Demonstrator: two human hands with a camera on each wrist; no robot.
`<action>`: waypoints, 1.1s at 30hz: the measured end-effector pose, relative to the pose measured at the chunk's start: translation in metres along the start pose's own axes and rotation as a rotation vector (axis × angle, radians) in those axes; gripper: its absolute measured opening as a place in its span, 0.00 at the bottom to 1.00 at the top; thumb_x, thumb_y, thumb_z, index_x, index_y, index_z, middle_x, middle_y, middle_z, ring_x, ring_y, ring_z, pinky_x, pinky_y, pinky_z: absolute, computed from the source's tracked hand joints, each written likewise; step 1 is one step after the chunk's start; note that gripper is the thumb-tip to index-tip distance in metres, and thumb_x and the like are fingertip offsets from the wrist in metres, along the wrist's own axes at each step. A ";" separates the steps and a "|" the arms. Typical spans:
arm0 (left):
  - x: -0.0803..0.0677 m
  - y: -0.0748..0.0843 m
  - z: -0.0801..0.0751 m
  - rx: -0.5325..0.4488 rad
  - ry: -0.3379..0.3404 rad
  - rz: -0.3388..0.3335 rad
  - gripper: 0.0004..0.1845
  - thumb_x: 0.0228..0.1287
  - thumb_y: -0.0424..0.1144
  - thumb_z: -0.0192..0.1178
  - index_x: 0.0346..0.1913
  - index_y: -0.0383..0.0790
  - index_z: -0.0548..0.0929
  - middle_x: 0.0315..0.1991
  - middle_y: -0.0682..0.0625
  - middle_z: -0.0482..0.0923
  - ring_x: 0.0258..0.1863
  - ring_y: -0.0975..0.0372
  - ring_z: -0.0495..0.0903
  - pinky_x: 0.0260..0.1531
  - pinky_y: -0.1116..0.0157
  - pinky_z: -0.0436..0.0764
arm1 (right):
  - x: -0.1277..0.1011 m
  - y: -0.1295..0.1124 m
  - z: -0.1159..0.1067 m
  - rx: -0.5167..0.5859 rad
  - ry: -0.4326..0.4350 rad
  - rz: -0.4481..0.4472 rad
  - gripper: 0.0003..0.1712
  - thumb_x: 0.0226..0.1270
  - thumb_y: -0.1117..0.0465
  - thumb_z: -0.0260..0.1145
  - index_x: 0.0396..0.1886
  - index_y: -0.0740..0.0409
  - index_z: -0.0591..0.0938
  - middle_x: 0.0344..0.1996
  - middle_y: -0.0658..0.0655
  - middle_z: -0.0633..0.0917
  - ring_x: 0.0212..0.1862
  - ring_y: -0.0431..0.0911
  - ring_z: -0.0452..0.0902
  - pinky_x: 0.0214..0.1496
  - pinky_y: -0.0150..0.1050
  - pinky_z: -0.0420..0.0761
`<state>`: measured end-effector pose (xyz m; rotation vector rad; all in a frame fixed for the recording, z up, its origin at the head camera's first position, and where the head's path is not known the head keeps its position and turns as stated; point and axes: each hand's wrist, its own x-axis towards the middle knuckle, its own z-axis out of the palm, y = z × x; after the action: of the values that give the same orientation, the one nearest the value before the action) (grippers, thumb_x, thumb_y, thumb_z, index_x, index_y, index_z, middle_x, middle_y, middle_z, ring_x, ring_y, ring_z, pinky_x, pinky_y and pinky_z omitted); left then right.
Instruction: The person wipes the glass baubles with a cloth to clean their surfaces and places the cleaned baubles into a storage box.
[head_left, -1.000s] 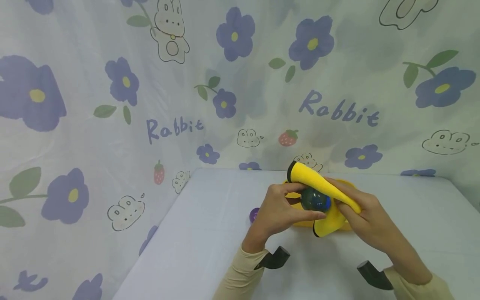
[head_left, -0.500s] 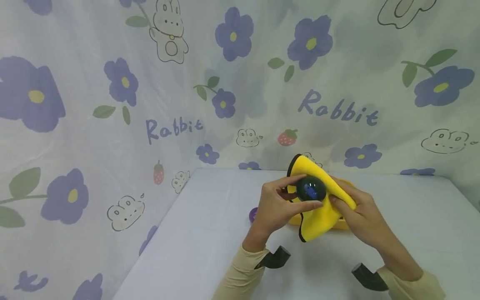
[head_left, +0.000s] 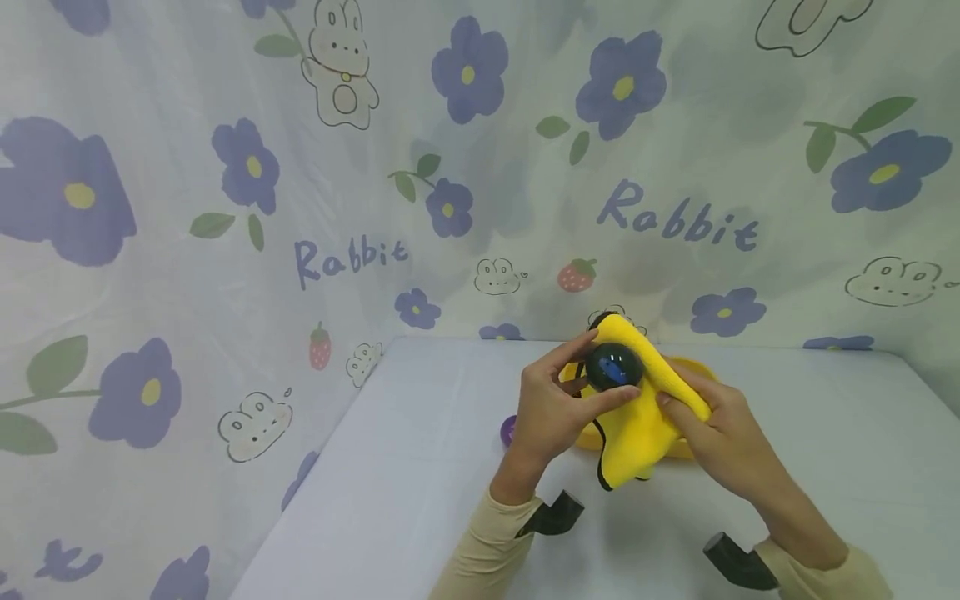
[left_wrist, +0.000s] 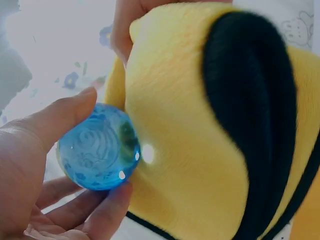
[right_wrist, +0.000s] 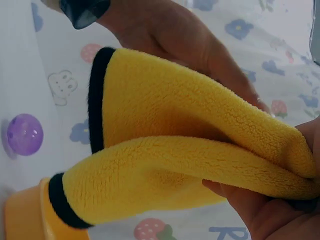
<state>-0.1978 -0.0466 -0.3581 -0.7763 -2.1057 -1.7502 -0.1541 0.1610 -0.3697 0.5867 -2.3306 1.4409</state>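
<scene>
between left hand (head_left: 551, 408) fingers — blue ball (head_left: 613, 367)

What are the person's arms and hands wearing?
Both arms have long, soft beige sleeves ending at the wrists. A dark grey curved mount sits at the left wrist and another at the right. The left hand and right hand are bare, with no gloves or rings visible.

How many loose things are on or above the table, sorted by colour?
Yellow: 2, the cloth in the right hand and the dish behind it.
Blue: 1, the ball in the left hand.
Purple: 1, the ball on the table.
Total: 4.
</scene>
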 end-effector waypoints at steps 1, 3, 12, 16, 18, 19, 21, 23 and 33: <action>0.000 0.000 0.000 0.012 -0.002 -0.004 0.37 0.53 0.37 0.80 0.68 0.44 0.80 0.59 0.49 0.86 0.56 0.64 0.84 0.52 0.68 0.87 | 0.000 -0.001 -0.001 -0.012 0.007 0.003 0.25 0.77 0.68 0.59 0.71 0.66 0.74 0.43 0.59 0.80 0.30 0.40 0.79 0.30 0.32 0.85; 0.001 0.001 -0.001 0.047 -0.012 -0.011 0.35 0.54 0.39 0.80 0.67 0.44 0.81 0.60 0.49 0.85 0.56 0.64 0.84 0.54 0.69 0.86 | -0.001 -0.002 -0.002 -0.023 0.017 0.004 0.25 0.76 0.69 0.60 0.70 0.66 0.75 0.43 0.59 0.81 0.29 0.41 0.78 0.28 0.32 0.83; 0.003 0.000 -0.005 0.091 -0.076 -0.078 0.32 0.53 0.40 0.81 0.62 0.40 0.84 0.57 0.49 0.86 0.52 0.65 0.85 0.55 0.72 0.85 | -0.004 -0.011 -0.006 -0.076 0.038 0.000 0.27 0.74 0.71 0.61 0.71 0.63 0.75 0.52 0.64 0.84 0.31 0.39 0.78 0.29 0.31 0.84; 0.002 -0.002 -0.004 0.070 -0.099 -0.110 0.31 0.52 0.40 0.81 0.61 0.40 0.85 0.57 0.50 0.87 0.52 0.67 0.86 0.54 0.71 0.86 | -0.006 -0.013 -0.007 -0.093 0.049 -0.027 0.28 0.73 0.72 0.61 0.71 0.63 0.75 0.55 0.65 0.84 0.30 0.39 0.78 0.29 0.30 0.84; 0.003 -0.003 -0.004 0.069 -0.108 -0.117 0.30 0.53 0.40 0.81 0.61 0.40 0.85 0.57 0.49 0.87 0.52 0.66 0.86 0.54 0.70 0.86 | -0.006 -0.014 -0.006 -0.108 0.055 -0.044 0.28 0.72 0.73 0.62 0.71 0.62 0.76 0.53 0.65 0.85 0.28 0.39 0.77 0.27 0.30 0.83; 0.003 -0.002 -0.004 0.069 -0.113 -0.119 0.30 0.53 0.40 0.81 0.60 0.40 0.85 0.57 0.49 0.87 0.53 0.66 0.87 0.54 0.70 0.86 | -0.006 -0.015 -0.006 -0.117 0.061 -0.055 0.29 0.72 0.73 0.62 0.71 0.61 0.76 0.50 0.64 0.85 0.27 0.38 0.76 0.26 0.30 0.82; 0.003 -0.002 -0.004 0.071 -0.121 -0.123 0.30 0.53 0.40 0.81 0.60 0.39 0.85 0.57 0.49 0.87 0.52 0.65 0.87 0.54 0.69 0.86 | -0.006 -0.015 -0.004 -0.140 0.069 -0.080 0.29 0.71 0.73 0.63 0.71 0.61 0.76 0.46 0.63 0.85 0.26 0.37 0.75 0.25 0.29 0.81; 0.002 -0.001 -0.005 0.076 -0.134 -0.124 0.30 0.52 0.40 0.81 0.60 0.39 0.86 0.56 0.49 0.88 0.52 0.66 0.87 0.53 0.70 0.86 | -0.006 -0.014 -0.003 -0.156 0.076 -0.116 0.30 0.69 0.75 0.63 0.70 0.62 0.77 0.43 0.62 0.85 0.25 0.36 0.73 0.24 0.28 0.79; 0.001 -0.002 -0.004 0.096 -0.200 -0.086 0.26 0.51 0.39 0.82 0.56 0.44 0.88 0.49 0.53 0.90 0.47 0.71 0.87 0.51 0.72 0.86 | -0.002 -0.007 -0.004 -0.236 0.061 -0.277 0.40 0.62 0.80 0.63 0.74 0.53 0.75 0.53 0.63 0.86 0.27 0.32 0.66 0.27 0.24 0.74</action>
<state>-0.1997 -0.0509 -0.3581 -0.8790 -2.3667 -1.6599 -0.1481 0.1618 -0.3640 0.7499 -2.2245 1.0293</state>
